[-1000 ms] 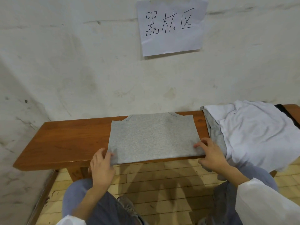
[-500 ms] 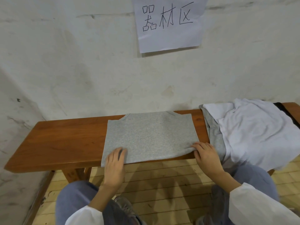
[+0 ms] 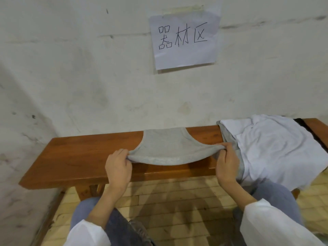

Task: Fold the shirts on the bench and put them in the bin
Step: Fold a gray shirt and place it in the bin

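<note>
A grey shirt [image 3: 168, 146] lies on the wooden bench [image 3: 79, 153], its near edge lifted off the wood and sagging between my hands. My left hand [image 3: 118, 167] pinches the near left corner. My right hand [image 3: 226, 164] pinches the near right corner. The far part of the grey shirt still rests on the bench by the wall. A pile of unfolded shirts [image 3: 276, 148], white on top with grey beneath, covers the bench's right end. No bin is in view.
A white wall runs right behind the bench, with a paper sign [image 3: 184, 38] taped to it. The wall turns a corner on the left. My knees and a wooden floor [image 3: 177, 201] are below the bench's front edge.
Both hands have gone from lying on the near edge of the flat grey shirt to pinching its near corners and lifting them up and toward the wall. The camera has tilted up.
</note>
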Available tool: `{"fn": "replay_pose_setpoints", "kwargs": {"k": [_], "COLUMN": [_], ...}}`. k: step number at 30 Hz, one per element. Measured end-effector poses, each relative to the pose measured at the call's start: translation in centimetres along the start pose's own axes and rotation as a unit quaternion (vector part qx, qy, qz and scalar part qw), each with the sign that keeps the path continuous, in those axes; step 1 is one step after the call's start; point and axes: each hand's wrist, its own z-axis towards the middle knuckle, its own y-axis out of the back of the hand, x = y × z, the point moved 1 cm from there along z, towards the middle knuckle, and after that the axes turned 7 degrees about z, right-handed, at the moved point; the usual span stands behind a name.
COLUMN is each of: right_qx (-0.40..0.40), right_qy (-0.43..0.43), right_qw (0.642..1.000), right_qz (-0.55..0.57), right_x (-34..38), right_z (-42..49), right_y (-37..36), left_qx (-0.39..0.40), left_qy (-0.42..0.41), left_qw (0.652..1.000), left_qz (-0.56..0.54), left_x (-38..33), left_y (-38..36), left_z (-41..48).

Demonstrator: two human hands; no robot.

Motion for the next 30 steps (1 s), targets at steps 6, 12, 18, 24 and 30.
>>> {"fn": "replay_pose_setpoints", "kwargs": {"k": [6,12,18,24,30], "right_qx": [-0.053,-0.053,-0.051,-0.043,0.021], "right_qy": [0.030,0.031,0.021,0.027,0.073], "right_qw": [0.997,0.997,0.997,0.998,0.997], "right_qz": [0.041,0.049,0.053,0.037,-0.014], "right_x": [0.9,1.2,0.3,-0.3,0.2], "right_z": [-0.3,-0.3,0.1,1.7,9.9], "right_y": [2.0,3.3,2.8,1.7,-2.6], "left_qx": [-0.071,-0.086,-0.086,-0.072,0.001], "left_qy": [-0.043,-0.055,-0.045,-0.041,0.031], "left_qw": [0.996,0.994,0.994,0.994,0.999], "left_qz": [-0.017,-0.031,-0.052,-0.065,0.034], "left_x": [-1.4,-1.7,-1.6,-1.4,-1.7], "left_y": [3.3,3.8,2.7,1.7,-1.7], "left_z": [0.0,-0.4,-0.2,1.7,11.3]}}
